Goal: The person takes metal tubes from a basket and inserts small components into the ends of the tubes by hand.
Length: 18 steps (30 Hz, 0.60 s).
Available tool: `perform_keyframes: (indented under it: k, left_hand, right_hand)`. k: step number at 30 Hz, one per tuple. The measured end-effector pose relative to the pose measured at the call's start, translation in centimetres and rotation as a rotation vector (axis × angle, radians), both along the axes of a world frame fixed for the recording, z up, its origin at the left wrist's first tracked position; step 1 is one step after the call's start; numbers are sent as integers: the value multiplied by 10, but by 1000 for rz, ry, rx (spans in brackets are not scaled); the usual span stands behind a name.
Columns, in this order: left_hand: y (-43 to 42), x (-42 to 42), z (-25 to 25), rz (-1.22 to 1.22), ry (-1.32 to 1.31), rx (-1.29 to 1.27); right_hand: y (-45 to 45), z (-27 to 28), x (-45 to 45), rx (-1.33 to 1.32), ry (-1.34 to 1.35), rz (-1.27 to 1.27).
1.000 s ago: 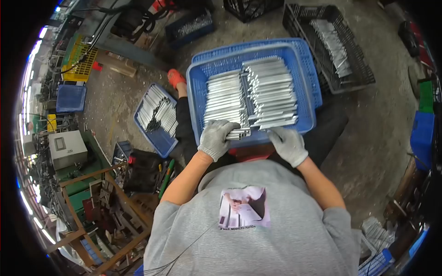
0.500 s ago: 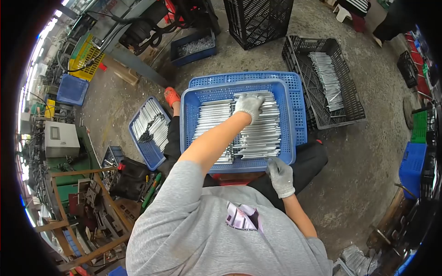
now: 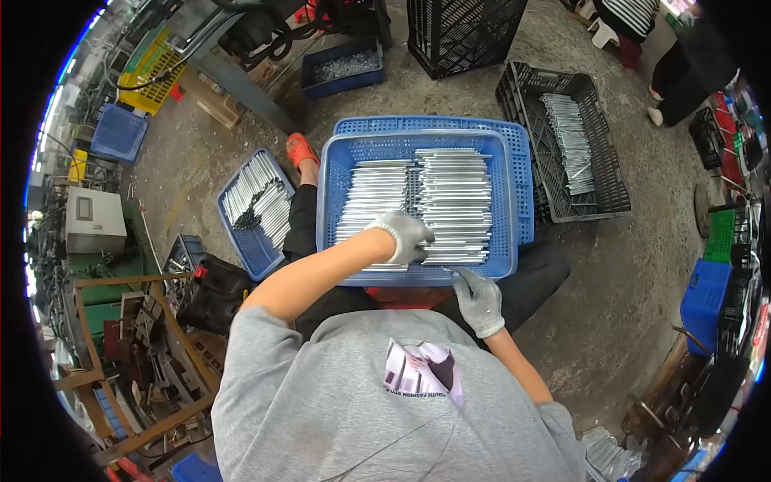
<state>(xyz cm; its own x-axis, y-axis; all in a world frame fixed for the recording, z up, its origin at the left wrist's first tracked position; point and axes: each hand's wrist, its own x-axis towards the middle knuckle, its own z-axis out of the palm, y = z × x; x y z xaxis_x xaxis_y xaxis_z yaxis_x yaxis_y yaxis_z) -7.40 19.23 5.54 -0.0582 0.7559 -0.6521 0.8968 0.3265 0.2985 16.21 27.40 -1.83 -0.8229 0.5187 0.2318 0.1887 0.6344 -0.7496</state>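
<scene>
A blue basket (image 3: 508, 201) in front of me holds two side-by-side stacks of silver metal tubes. My left hand (image 3: 408, 237), in a grey glove, is over the near part of the basket, between the left stack (image 3: 373, 197) and the right stack (image 3: 454, 201). Its fingers point right and are blurred; whether they hold a tube is hidden. My right hand (image 3: 479, 302), also gloved, is at the basket's near right edge, with thumb and fingers pinched together near the rim. Anything in that pinch is too small to name.
A smaller blue tray (image 3: 261, 259) with tubes lies at the left, near a foot in a red shoe (image 3: 301, 149). A black crate (image 3: 606, 210) with tubes stands right, a tall black crate (image 3: 466, 36) behind. Two people are partly visible at the upper right.
My left hand held several tubes at the near edge, reached over the far part of the right stack, then came back nearer. The tubes are no longer visible in it. My right hand stays near the rim.
</scene>
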Motion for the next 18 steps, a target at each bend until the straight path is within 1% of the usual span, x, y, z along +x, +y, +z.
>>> perform_keyframes:
  k: [1, 2, 4, 6, 7, 9, 11, 12, 14, 15, 17, 18]
  left_hand:
    - [-11, 6, 23, -60, -70, -11]
    - [-22, 13, 42, -60, -75, -10]
    - [-42, 27, 78, -248, -102, 312]
    - [-55, 41, 124, -329, -33, 544]
    - [-58, 48, 150, -328, -38, 546]
    - [-62, 62, 194, -452, 79, 670]
    - [-74, 77, 217, -296, -99, 830]
    - [-78, 82, 226, -379, -51, 890]
    - [-82, 99, 221, -242, -9, 1248]
    - [-88, 105, 221, -251, -25, 1267]
    - [-97, 107, 244, -288, -32, 1155]
    - [-102, 106, 257, -307, -33, 1097]
  right_hand:
    - [-1, 0, 0, 10, -32, -1]
    - [-2, 1, -1, 20, -64, -3]
    - [-9, 1, -1, 33, -132, -6]
    - [-18, 1, -4, 29, -140, 4]
    - [-24, 2, -7, 26, -139, 13]
    - [-33, 3, -10, 28, -141, 31]
    - [-40, 6, -14, 35, -144, 52]
    - [-43, 7, -17, 41, -143, 58]
    - [-42, 13, -20, 65, -146, 56]
    - [-41, 17, -19, 73, -178, 75]
    - [-41, 23, -19, 98, -217, 72]
    - [-40, 19, -17, 107, -195, 82]
